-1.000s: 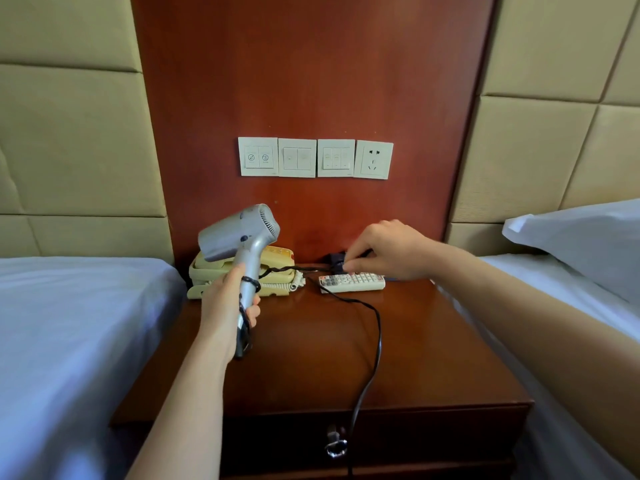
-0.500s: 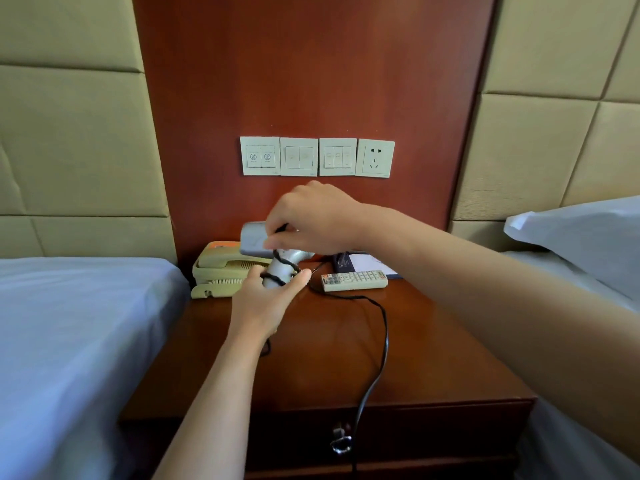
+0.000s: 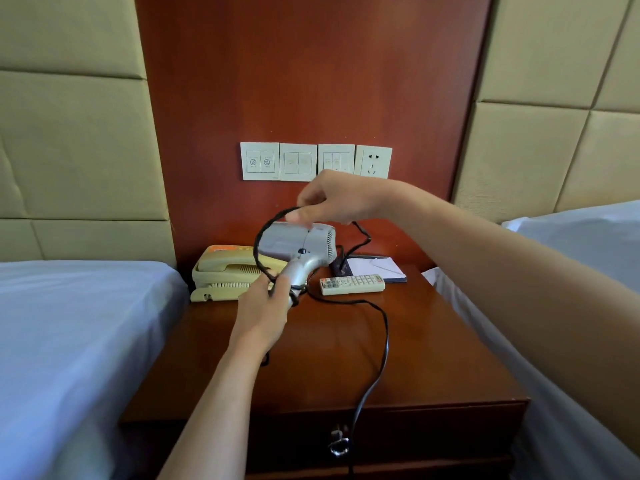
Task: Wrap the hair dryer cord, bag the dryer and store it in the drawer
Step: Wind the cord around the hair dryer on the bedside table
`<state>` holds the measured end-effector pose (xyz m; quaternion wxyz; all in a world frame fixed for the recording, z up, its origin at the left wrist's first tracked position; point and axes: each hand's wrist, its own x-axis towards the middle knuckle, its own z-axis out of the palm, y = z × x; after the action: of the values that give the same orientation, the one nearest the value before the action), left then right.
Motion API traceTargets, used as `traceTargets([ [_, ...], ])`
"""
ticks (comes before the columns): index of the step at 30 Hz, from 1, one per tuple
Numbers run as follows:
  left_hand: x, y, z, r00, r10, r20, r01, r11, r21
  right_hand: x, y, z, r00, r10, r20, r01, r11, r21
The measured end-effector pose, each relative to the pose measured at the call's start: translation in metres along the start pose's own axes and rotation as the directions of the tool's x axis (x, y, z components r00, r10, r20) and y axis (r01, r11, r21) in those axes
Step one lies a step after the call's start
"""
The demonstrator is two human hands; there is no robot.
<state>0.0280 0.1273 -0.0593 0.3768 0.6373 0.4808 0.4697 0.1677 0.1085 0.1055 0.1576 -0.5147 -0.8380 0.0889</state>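
Note:
My left hand [image 3: 264, 306] grips the handle of the silver hair dryer [image 3: 300, 247], which is held above the wooden nightstand [image 3: 433, 358] with its barrel pointing left. My right hand [image 3: 332, 199] pinches the black cord [image 3: 382, 344] just above the barrel, drawing a loop down the dryer's left side to the handle. The rest of the cord trails across the nightstand top and hangs over its front edge past the drawer [image 3: 415, 434], whose metal pull [image 3: 338, 445] shows below. No bag is in view.
A beige telephone [image 3: 225, 271] sits at the back left of the nightstand, a white remote [image 3: 351, 284] and a notepad [image 3: 374, 268] at the back right. Wall switches and a socket [image 3: 373, 161] are above. Beds [image 3: 69, 341] flank both sides.
My right hand has risen from the dryer handle, pulling the cord into a loop over the barrel. The dryer has tilted more upright, its rear grille now facing right.

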Motion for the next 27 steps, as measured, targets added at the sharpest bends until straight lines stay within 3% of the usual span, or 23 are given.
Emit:
traceTargets([
  [5, 0.000, 0.003, -0.011, 0.991, 0.028, 0.131, -0.021, 0.998, -0.055, -0.011, 0.040, -0.012, 0.974, 0.213, 0.072, -0.221, 0.966, 0.135],
  [8, -0.003, 0.005, -0.016, 0.969, 0.047, 0.242, -0.014, 0.991, -0.137, -0.018, 0.062, -0.015, 0.958, 0.257, 0.129, -0.284, 0.919, 0.275],
  [13, -0.010, 0.016, -0.017, 0.937, 0.075, 0.340, 0.017, 0.965, -0.260, -0.013, 0.084, -0.010, 0.921, 0.321, -0.221, -0.252, 0.922, 0.293],
  [20, -0.011, 0.023, -0.015, 0.913, 0.116, 0.392, 0.044, 0.926, -0.376, -0.002, 0.111, 0.006, 0.824, 0.345, -0.449, -0.164, 0.905, 0.393],
  [24, -0.010, 0.025, -0.013, 0.882, 0.114, 0.456, 0.076, 0.923, -0.377, 0.009, 0.115, 0.009, 0.819, 0.323, -0.474, -0.140, 0.914, 0.382],
  [27, -0.009, 0.029, -0.012, 0.895, 0.136, 0.426, 0.050, 0.917, -0.397, 0.009, 0.122, 0.013, 0.859, 0.340, -0.383, -0.176, 0.899, 0.402],
])
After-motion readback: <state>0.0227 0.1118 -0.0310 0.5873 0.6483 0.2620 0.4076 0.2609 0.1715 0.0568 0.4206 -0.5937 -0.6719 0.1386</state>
